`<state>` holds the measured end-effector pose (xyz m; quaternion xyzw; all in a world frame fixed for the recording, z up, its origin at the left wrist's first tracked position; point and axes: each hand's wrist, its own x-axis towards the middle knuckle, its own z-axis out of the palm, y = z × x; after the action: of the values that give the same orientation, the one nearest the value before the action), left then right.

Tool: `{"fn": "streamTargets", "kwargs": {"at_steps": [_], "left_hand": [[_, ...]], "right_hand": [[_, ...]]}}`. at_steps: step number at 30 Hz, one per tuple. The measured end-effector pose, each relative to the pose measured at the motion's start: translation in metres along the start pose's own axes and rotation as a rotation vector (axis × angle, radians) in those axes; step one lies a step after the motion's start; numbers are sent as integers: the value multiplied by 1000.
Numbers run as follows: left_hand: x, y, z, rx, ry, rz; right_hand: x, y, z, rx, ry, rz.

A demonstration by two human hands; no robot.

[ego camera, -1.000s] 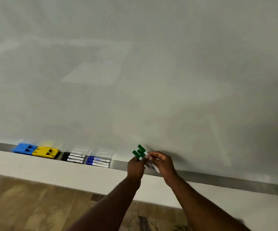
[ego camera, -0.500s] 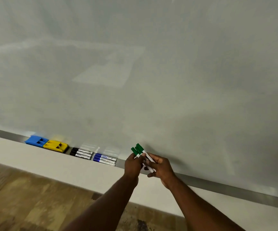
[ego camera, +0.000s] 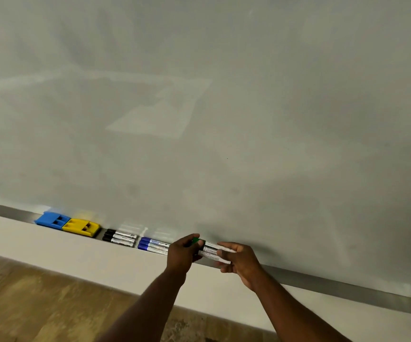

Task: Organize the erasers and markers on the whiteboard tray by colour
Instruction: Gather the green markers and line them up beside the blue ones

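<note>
While both forearms reach up from the near edge toward the whiteboard tray (ego camera: 347, 286), the two hands meet over a small bundle of green markers (ego camera: 211, 250) held level, just above the tray and close to the whiteboard (ego camera: 224, 95). At the bundle's left end, the left hand (ego camera: 181, 254) has its fingers curled shut around the green caps, which show only as a small green patch at the knuckles. From the right, the right hand (ego camera: 240, 261) comes in with its thumb along the top of the white barrels and its fingers closed beneath them, the barrel ends hidden in the palm. How many markers make up the bundle cannot be told for sure, as the hands cover much of them.

Left of the hands, along the tray, lie three blue markers (ego camera: 153, 245) side by side, their right ends just beside the left hand's knuckles. Further left lie three black markers (ego camera: 119, 237), caps pointing left. Beyond these sit a yellow eraser (ego camera: 81, 227) and a blue eraser (ego camera: 51, 219), touching each other. Right of the hands the tray runs on bare toward the right edge. Below the tray is a pale wall band, and below that a wooden floor (ego camera: 39, 304).
</note>
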<state>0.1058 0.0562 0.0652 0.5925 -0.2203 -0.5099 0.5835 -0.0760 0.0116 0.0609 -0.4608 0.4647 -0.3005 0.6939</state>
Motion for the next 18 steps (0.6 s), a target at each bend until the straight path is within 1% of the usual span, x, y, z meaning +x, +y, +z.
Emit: {"fn": "streamTargets", "kwargs": {"at_steps": [3,8,13,16,18], "left_hand": [[1,-10,-6,-46,60,-37],[5,-28,-23,-54,124,-90],[23,-33,-38,79,151,-127],[34,-31,-46,207,133,-155],[42,-30,-53,247,104,-192]], "right_hand": [[6,9,5,106,108,26],[14,28,25,126,257,83],[25,43,37,77,340,139],[34,48,38,80,366,159],[42,52,40,79,382,157]]}}
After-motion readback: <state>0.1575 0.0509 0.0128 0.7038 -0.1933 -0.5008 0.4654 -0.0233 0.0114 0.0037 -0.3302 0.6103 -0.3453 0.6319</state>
